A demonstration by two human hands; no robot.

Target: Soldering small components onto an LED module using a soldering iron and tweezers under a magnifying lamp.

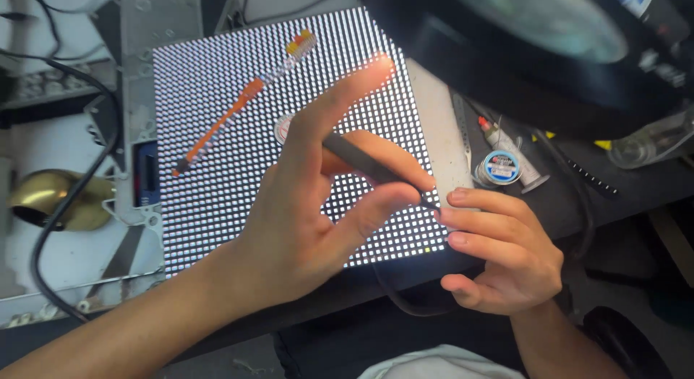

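Overhead, one black magnifier lamp [535,39] looms. One lit LED panel [217,169] carries one orange toothbrush [238,104] near its far edge. Left hand [311,205] pinches one dark soldering iron [369,165]; right hand [499,252], half curled, touches the panel's near right corner.

Toothbrush [238,104] on LED panel [217,169]; solder spool [500,167] right of panel
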